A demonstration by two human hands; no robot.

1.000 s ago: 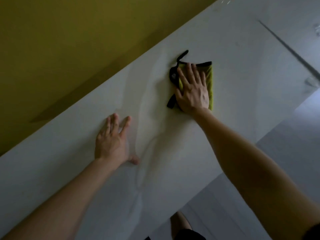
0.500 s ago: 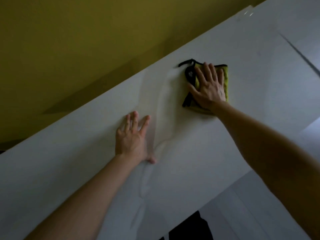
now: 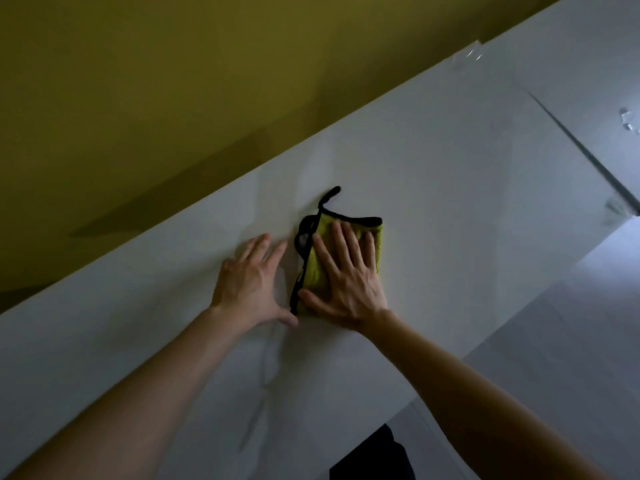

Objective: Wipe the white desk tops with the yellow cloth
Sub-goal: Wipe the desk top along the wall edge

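Since the yellow cloth (image 3: 317, 271) looks like a soft, light, folded rag, I'd guess it'll bunch up or skid rather than resist, so a flat palm on the middle beats pinching an edge. It's yellow-green with black trim and a black loop (image 3: 329, 195) poking toward the wall. It lies flat on the white counter (image 3: 467, 202) under the right hand (image 3: 346, 285), whose grip is wide: fingers straight, spread, pressing down. The left hand (image 3: 247, 282) rests flat just beside the cloth's black edge, holding nothing. Mustard wall (image 3: 173, 81) behind.
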